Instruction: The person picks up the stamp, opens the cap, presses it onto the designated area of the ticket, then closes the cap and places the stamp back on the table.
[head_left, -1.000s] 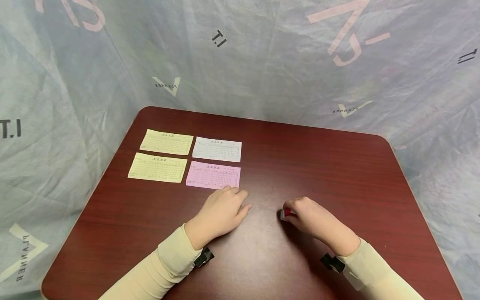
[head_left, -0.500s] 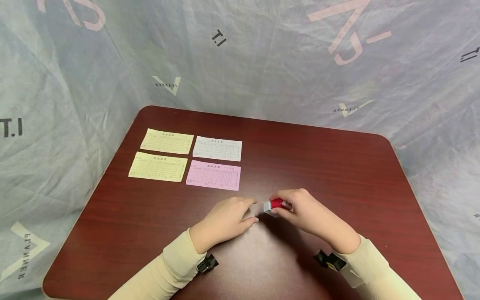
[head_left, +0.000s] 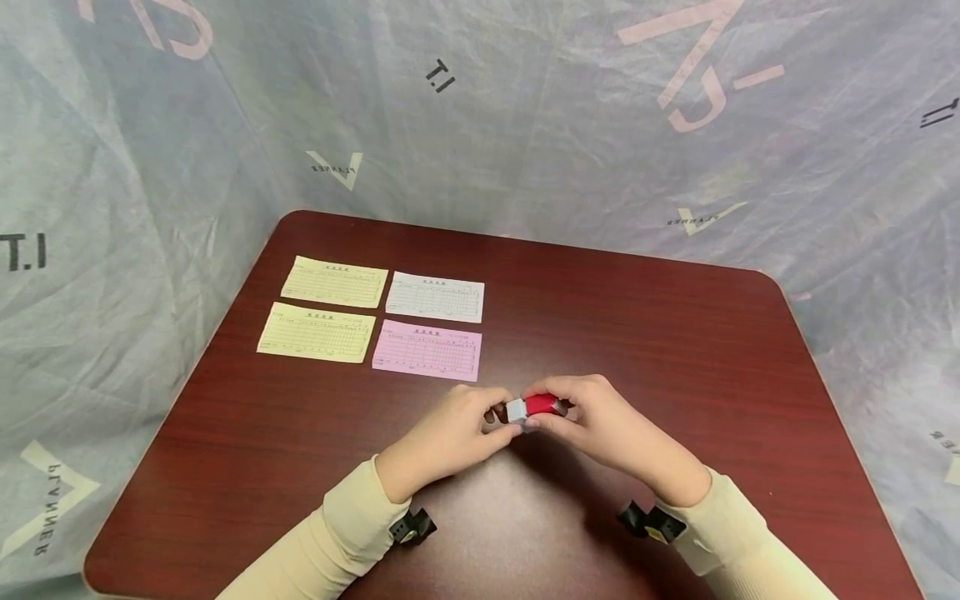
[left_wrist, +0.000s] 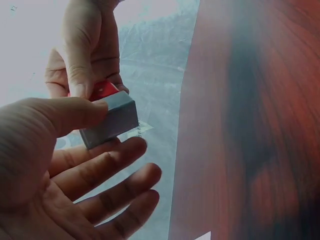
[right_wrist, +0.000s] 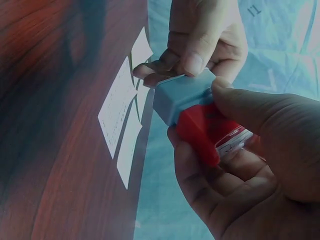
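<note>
Between the two hands, in the head view, is a small red stamp [head_left: 542, 405] with a clear end and a grey block-shaped cap [head_left: 517, 411]. My right hand [head_left: 611, 425] holds its red body [right_wrist: 197, 127] between thumb and fingers, as the right wrist view shows. From the other side my left hand [head_left: 446, 429] pinches the cap [left_wrist: 112, 122], thumb on one face and index finger against the opposite one. The other left fingers spread loosely below it. Both hands are above the table, nearest the pink slip.
Printed slips lie left of the middle on the dark red table [head_left: 637, 333]: a pink slip [head_left: 427, 350], a white slip [head_left: 435, 297], a front yellow slip [head_left: 317, 333] and a back yellow slip [head_left: 335, 282]. A grey patterned cloth [head_left: 510, 142] hangs behind the table.
My right hand has lifted the stamp and moved left with it. My left hand has drawn back from the pink slip and taken hold of the cap.
</note>
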